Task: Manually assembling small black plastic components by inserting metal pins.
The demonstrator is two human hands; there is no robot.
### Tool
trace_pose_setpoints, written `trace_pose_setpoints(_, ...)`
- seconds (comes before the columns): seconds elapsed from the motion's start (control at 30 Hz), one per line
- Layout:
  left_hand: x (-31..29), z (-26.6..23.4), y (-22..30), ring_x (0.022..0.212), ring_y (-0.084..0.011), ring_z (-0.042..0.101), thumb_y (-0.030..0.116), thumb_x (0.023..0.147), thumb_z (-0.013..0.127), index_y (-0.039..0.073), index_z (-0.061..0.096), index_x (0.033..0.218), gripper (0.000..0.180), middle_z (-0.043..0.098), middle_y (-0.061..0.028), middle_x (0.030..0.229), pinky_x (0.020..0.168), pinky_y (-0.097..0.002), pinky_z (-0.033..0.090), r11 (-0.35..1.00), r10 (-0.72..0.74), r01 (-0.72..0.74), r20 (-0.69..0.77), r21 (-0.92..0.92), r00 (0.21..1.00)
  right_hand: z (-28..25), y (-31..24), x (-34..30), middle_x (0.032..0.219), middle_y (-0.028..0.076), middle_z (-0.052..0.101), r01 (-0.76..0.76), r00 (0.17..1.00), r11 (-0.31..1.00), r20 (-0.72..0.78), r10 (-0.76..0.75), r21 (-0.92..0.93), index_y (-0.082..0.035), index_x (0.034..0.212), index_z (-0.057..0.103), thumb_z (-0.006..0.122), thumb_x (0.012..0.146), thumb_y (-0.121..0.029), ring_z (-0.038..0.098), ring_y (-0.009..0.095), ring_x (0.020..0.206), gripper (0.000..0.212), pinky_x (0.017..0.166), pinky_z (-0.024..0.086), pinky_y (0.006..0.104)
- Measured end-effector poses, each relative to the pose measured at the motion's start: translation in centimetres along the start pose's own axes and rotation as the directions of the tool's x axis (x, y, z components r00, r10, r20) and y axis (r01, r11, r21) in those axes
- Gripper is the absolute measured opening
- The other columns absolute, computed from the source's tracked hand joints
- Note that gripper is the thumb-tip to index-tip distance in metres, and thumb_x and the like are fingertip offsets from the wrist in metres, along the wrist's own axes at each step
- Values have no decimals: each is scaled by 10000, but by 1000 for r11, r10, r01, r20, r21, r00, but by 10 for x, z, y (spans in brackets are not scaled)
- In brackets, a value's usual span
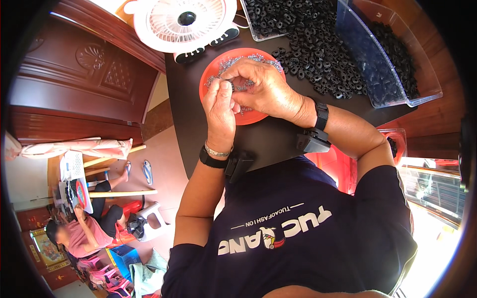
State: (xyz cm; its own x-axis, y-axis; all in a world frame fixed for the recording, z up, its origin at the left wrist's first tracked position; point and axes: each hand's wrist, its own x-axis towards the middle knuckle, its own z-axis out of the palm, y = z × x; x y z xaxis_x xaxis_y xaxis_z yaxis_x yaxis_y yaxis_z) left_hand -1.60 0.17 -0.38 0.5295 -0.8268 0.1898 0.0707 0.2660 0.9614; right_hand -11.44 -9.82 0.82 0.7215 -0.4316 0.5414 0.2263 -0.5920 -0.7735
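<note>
Both hands over the red bowl [254, 118]: my left hand [219, 108] comes in from the near side, my right hand [271, 92] from the right, across the bowl. Left thumb and forefinger pinch together on what looks like a small dark piece [231, 85]; only a sliver shows, so I cannot tell its kind or which way its long axis runs. Right thumb and fingers curl in toward those tips in a loose ring; I cannot tell whether they grip it too. Relation that counts, I judge: the small dark piece sits where the fingertips meet, above the bowl, just beyond my left palm and to the left of my right palm. Silvery springs [258, 58] lie in the bowl under and beyond the fingers, coils pointing every way. A heap of black toothed pieces [320, 59] spreads over the dark tabletop [188, 109] beyond the bowl to the right; my right hand is the nearer to it. A clear bin [362, 64] holding more black pieces stands to the right of the heap. White fan [186, 19] beyond the bowl, toward the left.
</note>
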Motion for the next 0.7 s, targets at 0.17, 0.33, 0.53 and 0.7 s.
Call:
trace_pose_setpoints(0.17, 1, -4, -5, 666, -35, 432, 207, 974, 461, 22, 578, 1007, 222, 507, 21, 808, 550, -184, 338, 998, 49, -47, 43, -50, 998, -1, 3, 3, 915, 86, 621, 183, 983, 977, -12, -185, -106, -43, 1003, 612, 729, 658, -7, 621, 242, 824, 367, 721, 526, 335)
trace_pose_setpoints(0.33, 4, -5, -13, 795, -74, 482, 174, 975, 436, -4, 560, 1009, 219, 515, -9, 867, 682, -206, 378, 982, 191, -191, 44, 3, 981, -3, 1, 3, 938, 80, 617, 223, 974, 969, -8, -225, -107, -46, 1012, 610, 749, 655, -41, 614, 239, 838, 384, 736, 518, 333)
trace_pose_setpoints(0.53, 1, -5, -8, 837, -97, 508, 151, 966, 438, -29, 539, 1023, 214, 526, -35, 911, 723, -241, 407, 986, 146, -142, 34, -89, 989, -3, -2, 2, 921, 93, 621, 162, 986, 975, -21, -167, -149, -45, 1012, 610, 771, 664, -102, 613, 261, 861, 387, 750, 513, 351)
trace_pose_setpoints(0.7, 2, -8, -6, 721, -123, 518, 207, 975, 395, -28, 528, 979, 270, 586, -82, 815, 645, -256, 420, 992, 82, -71, 99, -108, 992, -12, -2, 3, 1020, 114, 633, 179, 984, 932, 69, -166, -314, -34, 1080, 593, 763, 693, -144, 613, 289, 968, 437, 846, 502, 366)
